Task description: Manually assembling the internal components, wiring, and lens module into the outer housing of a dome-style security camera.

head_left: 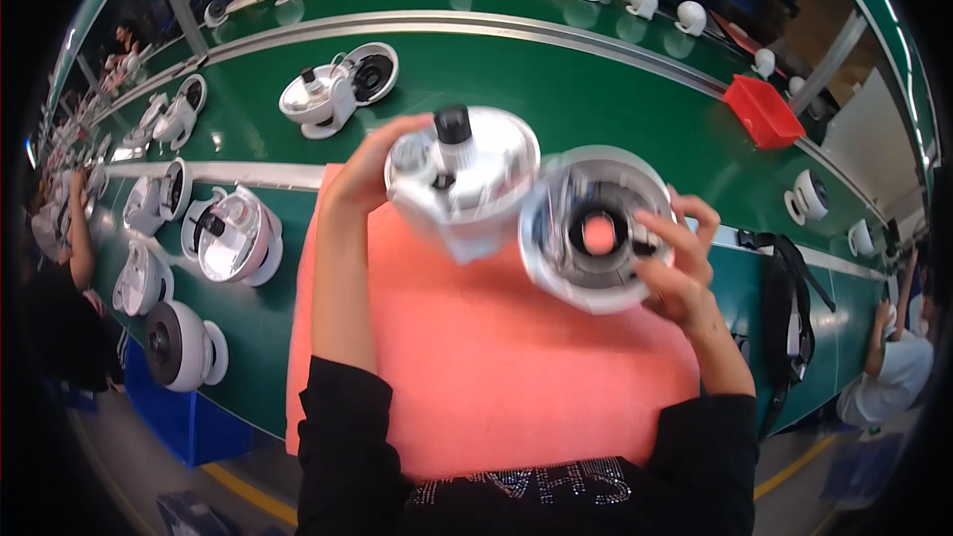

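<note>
Above the pink foam mat [476, 377], my left hand [369, 167] grips the rim of a white bowl-shaped fan housing [467, 189], whose open side faces up. A black-topped cylinder like a motor [454, 139] stands up inside it. My right hand [685, 263] is closed on the edge of a round white fan shell [556, 273], with its thumb and fingers at the inner side. Through the dark ring at that shell's centre, pink shows. The two parts are held side by side, their near edges meeting or overlapping; motion blur hides whether they touch.
Open fan halves [233, 238] and a fan with a dark grille [179, 345] stand at left. Across the green conveyor [596, 89] are another opened fan [333, 94], a red bin [762, 111] and several white fans. A black strap [789, 328] lies right. Other people work around.
</note>
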A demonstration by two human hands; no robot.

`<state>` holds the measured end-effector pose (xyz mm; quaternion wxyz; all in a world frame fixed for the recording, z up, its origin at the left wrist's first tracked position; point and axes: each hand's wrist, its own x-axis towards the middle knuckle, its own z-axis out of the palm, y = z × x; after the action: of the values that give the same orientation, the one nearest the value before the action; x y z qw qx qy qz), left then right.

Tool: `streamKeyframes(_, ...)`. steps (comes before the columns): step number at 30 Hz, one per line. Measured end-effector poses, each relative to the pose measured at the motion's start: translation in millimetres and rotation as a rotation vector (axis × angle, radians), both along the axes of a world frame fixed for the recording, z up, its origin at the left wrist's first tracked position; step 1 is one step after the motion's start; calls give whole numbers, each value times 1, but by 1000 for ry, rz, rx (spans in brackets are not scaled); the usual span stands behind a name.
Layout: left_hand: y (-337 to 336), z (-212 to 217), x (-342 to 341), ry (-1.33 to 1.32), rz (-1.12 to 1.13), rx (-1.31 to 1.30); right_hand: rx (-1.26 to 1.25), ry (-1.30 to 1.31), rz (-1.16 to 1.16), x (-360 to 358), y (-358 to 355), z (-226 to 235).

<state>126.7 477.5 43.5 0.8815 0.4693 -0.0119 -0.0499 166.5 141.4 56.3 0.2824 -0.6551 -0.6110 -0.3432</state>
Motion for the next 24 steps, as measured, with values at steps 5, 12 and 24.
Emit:
streamKeyframes(5,-53,-18,13,-202,-996,564,-196,946,469,-60,-1,0)
streamKeyframes(12,-105,10,-16,-297,-679,1109,-505,1168,701,-69,10,7)
streamKeyframes(24,-106,-6,-189,-568,278,1543,-491,1636,535,-80,16,17)
